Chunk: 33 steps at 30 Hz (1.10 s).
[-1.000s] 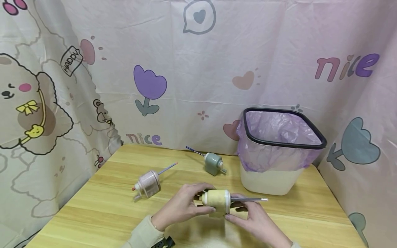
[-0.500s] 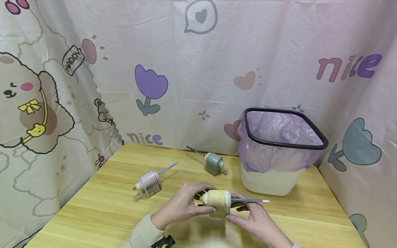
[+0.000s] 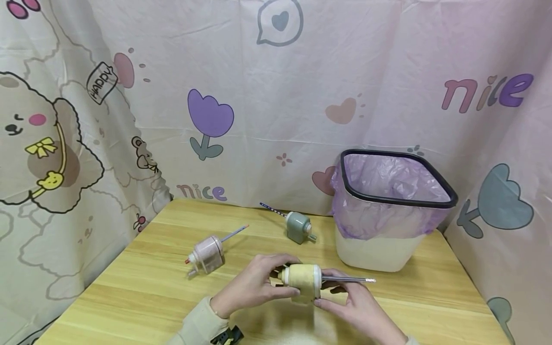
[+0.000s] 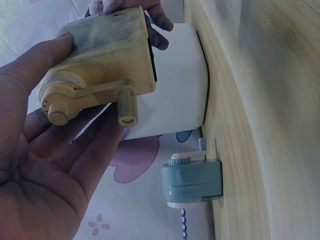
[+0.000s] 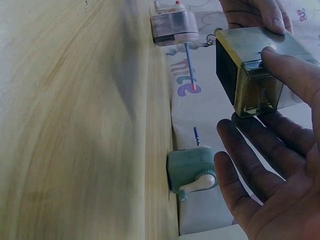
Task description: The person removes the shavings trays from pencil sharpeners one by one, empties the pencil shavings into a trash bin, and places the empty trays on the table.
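Plainly, left fingers (image 3: 284, 292) and right fingers (image 3: 331, 306) grip a smudged, boxy yellow sharpener (image 3: 303, 277) with a crank (image 4: 105, 91).

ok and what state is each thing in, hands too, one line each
Yellow plastic crank sharpener, held up off the wooden table, grey pencil in one end
Pink plastic crank sharpener, standing on the table, blue pencil in it
Grey-green plastic crank sharpener, standing on the table, dark blue pencil in it
White plastic bin, upright, open-topped, lined with a purple bag
Left hand, holding the yellow sharpener
Right hand, holding it too
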{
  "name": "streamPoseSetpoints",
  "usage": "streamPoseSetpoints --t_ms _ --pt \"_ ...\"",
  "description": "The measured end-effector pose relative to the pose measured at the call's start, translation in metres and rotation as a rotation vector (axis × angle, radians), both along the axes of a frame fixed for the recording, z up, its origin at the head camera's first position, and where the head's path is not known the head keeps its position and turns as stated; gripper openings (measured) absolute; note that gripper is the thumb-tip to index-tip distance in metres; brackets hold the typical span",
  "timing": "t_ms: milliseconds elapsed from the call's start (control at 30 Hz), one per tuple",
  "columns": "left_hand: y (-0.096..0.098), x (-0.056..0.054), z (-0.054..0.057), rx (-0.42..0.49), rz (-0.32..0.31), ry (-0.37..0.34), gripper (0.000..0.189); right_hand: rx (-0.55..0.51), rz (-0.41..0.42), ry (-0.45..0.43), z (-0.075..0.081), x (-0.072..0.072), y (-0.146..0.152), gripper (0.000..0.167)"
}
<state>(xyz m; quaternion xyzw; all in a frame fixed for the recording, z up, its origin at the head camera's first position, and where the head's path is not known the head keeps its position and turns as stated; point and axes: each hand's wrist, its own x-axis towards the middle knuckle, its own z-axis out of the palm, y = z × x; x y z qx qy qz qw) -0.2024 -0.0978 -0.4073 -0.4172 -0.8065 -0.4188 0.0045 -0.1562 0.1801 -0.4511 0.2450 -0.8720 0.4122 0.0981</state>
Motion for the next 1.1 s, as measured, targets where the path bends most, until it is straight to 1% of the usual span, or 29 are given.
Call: streamPoseSetpoints --t_ms 367,800,1100 --pt "-0.0009 -0.0004 -0.0014 0.003 -0.008 -0.024 0.049 0.016 -0.006 0.020 -0.0018 0.0005 0.0004 0.045" --pt "-0.0006 -0.0027 -0.0032 -0.018 -0.005 -0.009 0.048 0.017 -0.014 0.001 -0.0035 -0.0004 0.0003 0.046" --pt "-0.0008 -0.0040 -0.0046 -0.035 0.001 0.022 0.048 0.019 -0.019 -0.002 -0.0042 -0.0005 0.0003 0.047"
